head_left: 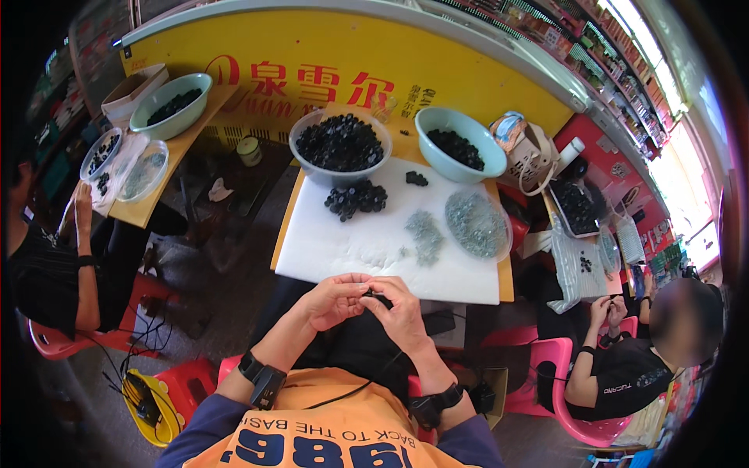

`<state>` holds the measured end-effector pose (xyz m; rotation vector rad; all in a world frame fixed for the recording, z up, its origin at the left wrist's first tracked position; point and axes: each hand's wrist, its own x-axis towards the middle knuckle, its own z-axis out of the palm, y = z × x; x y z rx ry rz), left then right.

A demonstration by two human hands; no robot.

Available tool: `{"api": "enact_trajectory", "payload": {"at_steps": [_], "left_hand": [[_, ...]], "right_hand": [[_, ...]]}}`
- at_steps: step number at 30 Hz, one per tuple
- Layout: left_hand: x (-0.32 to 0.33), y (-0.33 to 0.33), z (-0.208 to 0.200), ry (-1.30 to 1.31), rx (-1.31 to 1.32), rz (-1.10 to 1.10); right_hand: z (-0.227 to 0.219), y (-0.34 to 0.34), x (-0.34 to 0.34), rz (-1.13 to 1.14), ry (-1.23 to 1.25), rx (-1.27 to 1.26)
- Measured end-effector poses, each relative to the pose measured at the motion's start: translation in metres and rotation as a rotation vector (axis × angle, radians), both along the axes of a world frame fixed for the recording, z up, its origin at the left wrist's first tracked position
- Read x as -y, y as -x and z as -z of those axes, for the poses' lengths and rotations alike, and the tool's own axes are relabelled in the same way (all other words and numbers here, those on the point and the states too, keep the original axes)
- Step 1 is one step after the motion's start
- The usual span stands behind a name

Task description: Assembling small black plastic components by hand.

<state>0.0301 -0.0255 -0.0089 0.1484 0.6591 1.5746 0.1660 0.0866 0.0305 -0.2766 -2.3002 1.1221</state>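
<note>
My left hand (337, 303) and my right hand (396, 313) meet just beyond my lap, near the front edge of a white board (320, 246). Their fingertips pinch a small black part (379, 297), mostly hidden by the fingers. On the board lies a loose heap of black round parts (356, 200), with a smaller black cluster (417, 179) to its right. A pile of tiny clear-grey pieces (424, 236) is spread nearer to me. More such pieces fill a shallow clear dish (509, 234) on the right.
Behind the heap stand a clear bowl (306, 166) full of black parts and a pale blue basin (434, 165) with more. A bag (530, 156) sits at the right. Co-workers handle parts at a left table (133, 212) and on the right, by a pink chair (552, 373).
</note>
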Motion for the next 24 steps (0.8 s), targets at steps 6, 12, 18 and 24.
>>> {"api": "enact_trajectory", "payload": {"at_steps": [6,12,18,24], "left_hand": [[0.01,0.022,-0.015,0.136,-0.053,-0.093],[0.003,0.056,-0.008,0.17,-0.093,-0.258],[0.0,0.077,0.011,0.235,-0.048,-0.45],[-0.013,0.088,0.009,0.243,-0.171,-0.548]], "right_hand": [[-0.022,0.026,-0.088,-0.273,0.626,0.405],[-0.074,0.071,-0.235,0.125,0.835,-0.093],[-0.031,0.125,-0.148,0.045,0.05,0.297],[0.037,0.172,-0.101,-0.074,-0.502,0.054]]}}
